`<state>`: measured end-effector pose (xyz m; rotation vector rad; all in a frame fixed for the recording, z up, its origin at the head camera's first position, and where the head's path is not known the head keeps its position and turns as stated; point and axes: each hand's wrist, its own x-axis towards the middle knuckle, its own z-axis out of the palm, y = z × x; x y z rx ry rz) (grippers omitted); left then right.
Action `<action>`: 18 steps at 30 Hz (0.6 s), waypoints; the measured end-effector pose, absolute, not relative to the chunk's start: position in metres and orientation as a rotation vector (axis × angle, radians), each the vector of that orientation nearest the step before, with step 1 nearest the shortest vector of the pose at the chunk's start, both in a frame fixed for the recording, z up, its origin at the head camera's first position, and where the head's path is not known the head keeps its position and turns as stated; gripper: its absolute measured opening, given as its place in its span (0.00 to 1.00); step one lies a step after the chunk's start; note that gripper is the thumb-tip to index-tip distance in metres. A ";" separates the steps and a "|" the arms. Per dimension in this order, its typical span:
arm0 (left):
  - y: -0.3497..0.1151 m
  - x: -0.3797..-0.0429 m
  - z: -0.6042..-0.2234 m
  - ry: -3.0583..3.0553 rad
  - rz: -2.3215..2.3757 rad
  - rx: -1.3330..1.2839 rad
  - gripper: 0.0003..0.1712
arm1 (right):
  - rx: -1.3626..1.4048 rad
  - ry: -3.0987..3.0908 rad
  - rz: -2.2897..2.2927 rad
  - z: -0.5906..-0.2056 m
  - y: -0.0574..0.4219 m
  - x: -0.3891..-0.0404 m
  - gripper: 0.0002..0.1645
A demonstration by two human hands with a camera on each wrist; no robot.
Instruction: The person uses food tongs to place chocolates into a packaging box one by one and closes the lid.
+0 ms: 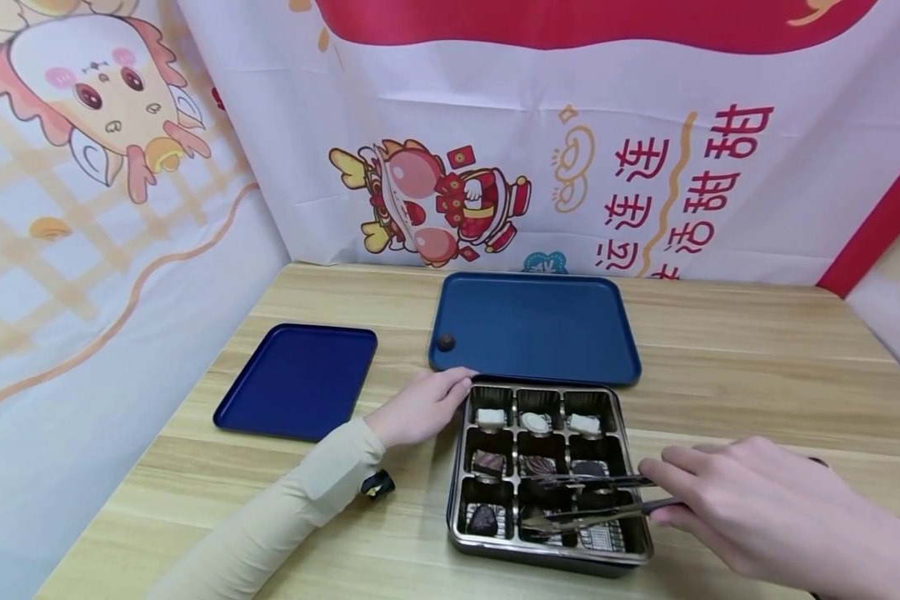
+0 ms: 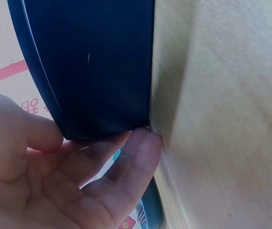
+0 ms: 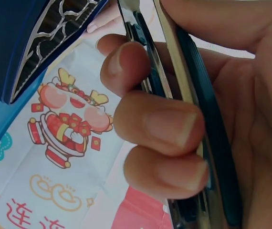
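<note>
A dark box of chocolates (image 1: 551, 562) with a gold-rimmed insert of several compartments stands in front of me. White pieces fill its far row; striped and dark ones lie nearer. My left hand (image 1: 423, 407) holds the box's far left corner; in the left wrist view its fingers (image 2: 143, 152) bend round that corner. Metal tongs (image 1: 607, 508) with dark handles are gripped in my right hand (image 1: 757, 500). Their spread tips reach over the near middle compartment, partly hiding the dark chocolate there. A patterned liner (image 1: 603, 537) shows in the near right compartment.
Behind the box lies a blue tray (image 1: 547, 325) with one round dark chocolate (image 1: 446, 342) at its near left corner. A smaller dark blue tray (image 1: 296, 379) is at the left. Printed cloth (image 1: 465, 100) hangs at the table's back and left.
</note>
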<state>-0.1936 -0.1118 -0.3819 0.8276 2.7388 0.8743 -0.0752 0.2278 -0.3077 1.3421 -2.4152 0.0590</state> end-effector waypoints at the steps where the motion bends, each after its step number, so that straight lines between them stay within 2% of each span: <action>1: -0.112 -0.193 -0.381 2.741 0.873 0.828 0.23 | 1.337 -2.421 0.057 -0.307 0.228 -0.075 0.15; 9: -0.111 -0.194 -0.380 2.733 0.883 0.823 0.23 | 1.300 -2.422 0.130 -0.299 0.233 -0.084 0.14; 18: -0.112 -0.193 -0.381 2.751 0.865 0.823 0.23 | 1.106 -2.446 0.135 -0.304 0.254 -0.126 0.19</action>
